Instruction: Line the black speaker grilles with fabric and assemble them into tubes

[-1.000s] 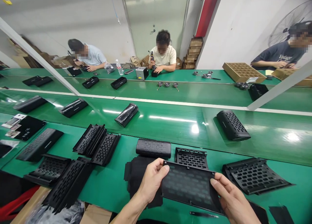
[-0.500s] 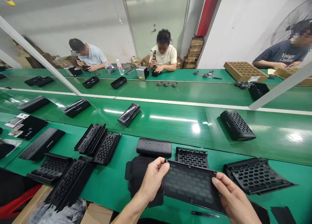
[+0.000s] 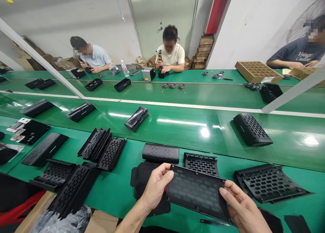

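Panel (image 3: 196, 190) of black plastic, tilted so that its inner face shows, is held up over the green table (image 3: 116, 189) between two bare hands. Rows of slots show faintly through a dark layer across its face. The left hand (image 3: 157, 184) is clamped on the panel's left end, thumb on the face and fingers bent behind the edge. The right hand (image 3: 240, 199) is clamped on the panel's right end in much the same way, its thumb near the far corner.

Just beyond the panel lies a slotted cover (image 3: 200, 163), partly hidden by it; a closed black case (image 3: 160, 153) sits beyond the panel and to its left. A pile of black sheets (image 3: 141, 180) lies left of the panel, partly behind the left hand. A slim dark tool (image 3: 212, 222) lies on the near side of the panel. To the panel's right are a larger slotted piece (image 3: 269, 184) and, nearer, a loose black sheet (image 3: 297, 223). Well left of the panel, a stack of slotted parts (image 3: 93, 145) rests on the table. Far beyond the panel, three people sit along another bench.
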`<state>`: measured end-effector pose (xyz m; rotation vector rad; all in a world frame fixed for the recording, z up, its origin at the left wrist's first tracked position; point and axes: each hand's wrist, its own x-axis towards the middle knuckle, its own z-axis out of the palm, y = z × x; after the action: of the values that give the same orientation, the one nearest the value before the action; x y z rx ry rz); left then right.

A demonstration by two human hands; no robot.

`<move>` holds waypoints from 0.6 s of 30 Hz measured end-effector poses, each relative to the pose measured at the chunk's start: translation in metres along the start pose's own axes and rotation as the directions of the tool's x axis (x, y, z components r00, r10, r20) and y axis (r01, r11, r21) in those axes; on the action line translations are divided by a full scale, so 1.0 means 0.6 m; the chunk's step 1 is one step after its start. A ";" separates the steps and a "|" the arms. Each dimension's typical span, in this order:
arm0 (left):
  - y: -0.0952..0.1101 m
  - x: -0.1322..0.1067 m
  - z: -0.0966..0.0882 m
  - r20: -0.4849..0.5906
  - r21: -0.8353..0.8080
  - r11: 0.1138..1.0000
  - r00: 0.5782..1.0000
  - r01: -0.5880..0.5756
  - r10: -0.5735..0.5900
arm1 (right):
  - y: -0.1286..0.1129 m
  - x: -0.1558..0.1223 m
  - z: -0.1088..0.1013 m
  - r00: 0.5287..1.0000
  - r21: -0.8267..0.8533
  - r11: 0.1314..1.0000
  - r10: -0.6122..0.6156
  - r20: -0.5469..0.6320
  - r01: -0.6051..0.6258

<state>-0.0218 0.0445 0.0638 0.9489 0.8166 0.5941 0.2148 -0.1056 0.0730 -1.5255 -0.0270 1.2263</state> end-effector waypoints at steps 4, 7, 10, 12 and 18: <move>0.000 0.002 -0.008 -0.042 0.032 0.999 0.999 -0.027 0.028 | -0.001 0.003 -0.001 1.000 -0.075 0.997 -0.005 -0.028 0.003; 0.003 0.002 -0.013 -0.062 0.079 0.994 0.995 -0.076 0.081 | -0.004 0.000 -0.003 0.999 -0.099 0.995 0.026 -0.030 -0.029; 0.015 -0.002 -0.015 -0.065 0.153 0.980 0.988 -0.126 0.138 | -0.011 -0.011 0.004 0.997 -0.107 0.992 0.070 -0.021 -0.072; 0.025 -0.007 -0.015 -0.067 0.213 0.965 0.984 -0.150 0.167 | -0.014 -0.021 0.017 0.999 -0.143 0.988 0.053 0.009 -0.052; 0.037 -0.017 -0.010 -0.035 0.346 0.906 0.962 -0.242 0.270 | -0.004 -0.030 0.066 0.997 -0.378 0.923 -0.073 0.005 0.069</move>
<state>-0.0345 0.0501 0.0851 1.3710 0.8913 0.7378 0.1807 -0.0873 0.0934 -1.8455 -0.3279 1.2019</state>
